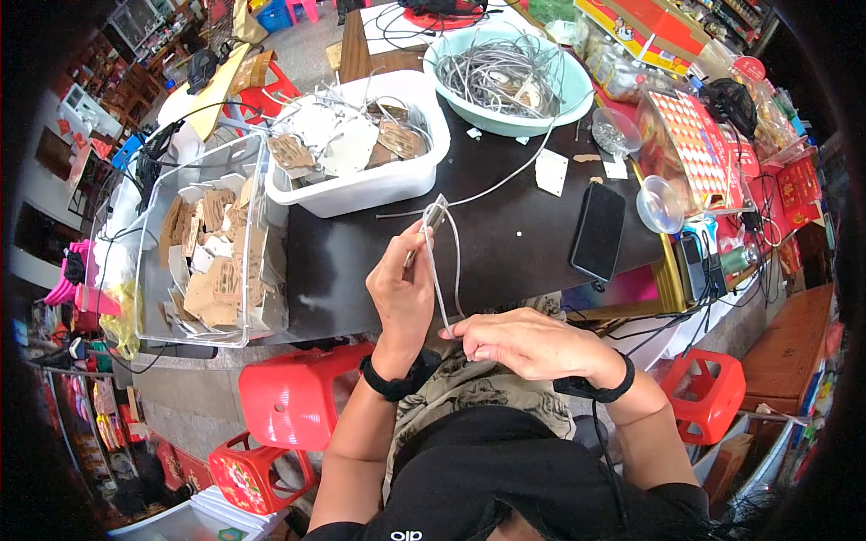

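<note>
Over the near table edge, my left hand (403,288) grips a small flat tag (436,213), seen nearly edge-on, between thumb and fingers. A thin grey cord (457,263) loops over the tag's top and hangs down toward my right hand (537,344). The fingers of that right hand are pinched together on the cord's lower part, with their tips partly hidden. Behind the tag, another stretch of grey cord (498,185) lies across the dark table (343,261). It curves up to the pale green basin (451,90) full of tangled grey cords (496,70).
A white tub (361,198) holds white and brown card pieces; left of it, a clear bin (203,343) holds more. A black phone (598,232) and small clear bowls (660,206) occupy the right side. Red stools (289,401) stand below the table.
</note>
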A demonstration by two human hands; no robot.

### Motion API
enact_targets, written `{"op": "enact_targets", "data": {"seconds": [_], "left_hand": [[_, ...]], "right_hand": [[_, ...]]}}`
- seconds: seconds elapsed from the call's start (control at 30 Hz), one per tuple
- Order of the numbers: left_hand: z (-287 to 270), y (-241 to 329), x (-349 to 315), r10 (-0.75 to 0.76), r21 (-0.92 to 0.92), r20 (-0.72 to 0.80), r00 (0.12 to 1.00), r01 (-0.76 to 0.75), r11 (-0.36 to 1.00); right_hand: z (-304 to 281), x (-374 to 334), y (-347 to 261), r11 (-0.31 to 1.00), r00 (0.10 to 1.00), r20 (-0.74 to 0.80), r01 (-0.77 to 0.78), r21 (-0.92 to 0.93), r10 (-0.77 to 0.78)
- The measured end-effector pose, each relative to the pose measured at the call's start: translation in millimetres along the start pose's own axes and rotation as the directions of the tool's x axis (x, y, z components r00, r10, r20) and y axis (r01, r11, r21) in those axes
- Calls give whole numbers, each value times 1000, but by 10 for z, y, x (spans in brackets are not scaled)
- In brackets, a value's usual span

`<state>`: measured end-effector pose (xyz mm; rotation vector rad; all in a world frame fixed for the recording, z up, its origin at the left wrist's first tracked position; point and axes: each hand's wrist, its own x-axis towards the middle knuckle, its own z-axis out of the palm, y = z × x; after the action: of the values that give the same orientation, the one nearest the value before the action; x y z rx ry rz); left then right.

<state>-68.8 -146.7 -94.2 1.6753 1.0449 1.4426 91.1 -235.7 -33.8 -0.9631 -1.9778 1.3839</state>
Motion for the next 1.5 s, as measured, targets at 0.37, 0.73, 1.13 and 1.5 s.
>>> {"op": "enact_targets", "data": {"seconds": [0.37,0.73,1.13,1.5], "left_hand": [[46,-18,126,-19,-212,-42,999,9,977],[-22,-33,177,110,-49,39,993,-108,993],[67,131,194,191,49,25,981,-192,980],[-112,102,223,217,261,-16,976,-205,943]], "right_hand": [[-45,-38,0,970,948,-314,-130,-205,61],[-551,-392,200,751,639,-732,358,555,236],[-415,311,553,982,887,-452,-10,191,97],[-281,-326,54,871,876,-376,-94,482,303]]}}
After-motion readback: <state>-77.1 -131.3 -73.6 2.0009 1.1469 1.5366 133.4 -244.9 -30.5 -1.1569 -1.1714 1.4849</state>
